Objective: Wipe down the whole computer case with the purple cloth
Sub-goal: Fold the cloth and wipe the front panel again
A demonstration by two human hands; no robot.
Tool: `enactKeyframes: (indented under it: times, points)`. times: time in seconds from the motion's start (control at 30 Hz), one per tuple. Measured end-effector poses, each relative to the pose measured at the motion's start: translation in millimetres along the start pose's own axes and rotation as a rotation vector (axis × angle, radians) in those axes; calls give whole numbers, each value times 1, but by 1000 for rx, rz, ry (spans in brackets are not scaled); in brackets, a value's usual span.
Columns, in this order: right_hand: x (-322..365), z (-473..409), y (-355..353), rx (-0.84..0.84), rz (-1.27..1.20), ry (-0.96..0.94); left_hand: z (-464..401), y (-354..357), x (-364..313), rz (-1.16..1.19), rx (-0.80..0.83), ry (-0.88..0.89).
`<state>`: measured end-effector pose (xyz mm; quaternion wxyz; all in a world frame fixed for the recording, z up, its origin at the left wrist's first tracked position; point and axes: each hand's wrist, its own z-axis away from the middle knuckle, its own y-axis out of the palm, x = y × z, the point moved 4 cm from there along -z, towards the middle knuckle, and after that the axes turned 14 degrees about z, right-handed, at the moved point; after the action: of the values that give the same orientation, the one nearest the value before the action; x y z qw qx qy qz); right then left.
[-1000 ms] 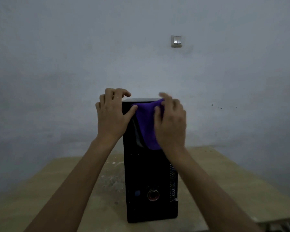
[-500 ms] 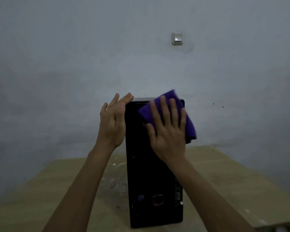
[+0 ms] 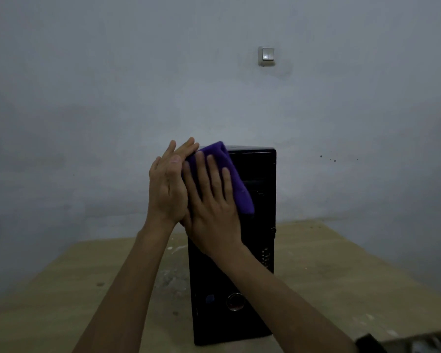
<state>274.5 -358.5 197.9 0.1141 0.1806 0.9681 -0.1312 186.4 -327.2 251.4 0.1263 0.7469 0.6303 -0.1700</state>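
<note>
A black computer case (image 3: 255,225) stands upright on a wooden table (image 3: 341,276), its front panel facing me with a round button low down. My right hand (image 3: 211,205) presses the purple cloth (image 3: 229,174) flat against the upper left of the front panel, fingers straight and spread. My left hand (image 3: 167,184) lies flat against the case's upper left side, fingers straight, right beside my right hand. The cloth reaches the top left corner of the case and hangs down to the right of my fingers.
A pale wall rises close behind the table, with a light switch (image 3: 266,56) high up. The tabletop shows white smears to the left of the case. A dark object (image 3: 369,342) sits at the bottom right corner.
My right hand has slid the cloth leftward across the top of the front panel, from the right edge to the left corner. My left hand stays flat on the case's side.
</note>
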Motion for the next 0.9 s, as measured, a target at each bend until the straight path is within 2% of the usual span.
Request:
enactKeyframes:
  times: [0.07, 0.13, 0.2, 0.27, 0.37, 0.43, 0.57, 0.63, 0.73, 0.9]
  points:
    - [-11, 3, -1, -11, -10, -104, -1, -1, 0, 15, 5, -9]
    - [-39, 8, 1, -45, -17, -121, -3, -1, 0, -4, 11, 2]
    - [-75, 17, 6, -67, 2, 49, -4, 0, 0, -15, 7, 6]
    - [-101, 27, 9, -65, 2, 316, -3, 3, -1, -13, -8, 22]
    - [-95, 31, 10, -31, -41, 526, -2, 6, -1, -12, -31, 44]
    - [-67, 26, 7, -23, -40, 479, -3, 5, 0, -32, -34, 70]
    - [14, 32, 7, 1, -50, 88, -1, 2, 3, -82, -20, 79]
    - [33, 40, 11, 22, -11, -56, 0, 0, 4, -102, -21, 81]
    - [20, 50, 13, 27, -25, -23, -2, -1, 1, -148, -2, 81]
    - [-50, 102, 24, 34, -18, 318, 35, 1, 25, -167, 50, 64]
